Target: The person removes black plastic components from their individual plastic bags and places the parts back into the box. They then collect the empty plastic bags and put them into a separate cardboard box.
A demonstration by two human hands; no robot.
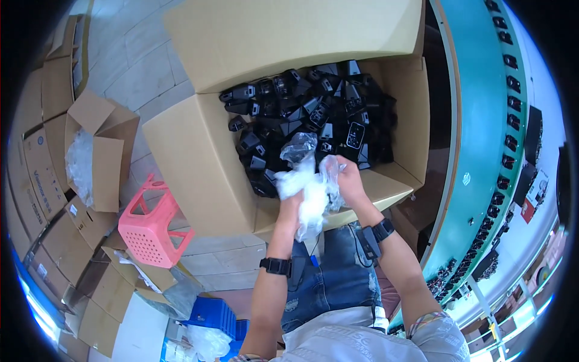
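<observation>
A bunch of thin, crumpled clear plastic bags (310,196) hangs between my hands over the near side of a large open cardboard box (223,175). My left hand (291,208) is closed around the whitish part of the bunch, its fingers partly hidden by the film. On the other side my right hand (350,180) pinches a clear fold of the plastic. Beneath and beyond them, the box holds a heap of small black plastic devices (289,108), some with silvery or grey faces. One loose bag end lies over the devices closest to my hands.
A pink plastic stool (148,226) lies tipped over left of the box. Behind it stands an open carton (108,151) with clear bags inside, beside stacked cartons (42,175). Blue bins (211,317) sit lower left. Along the right runs a green workbench (476,120) with rows of black parts.
</observation>
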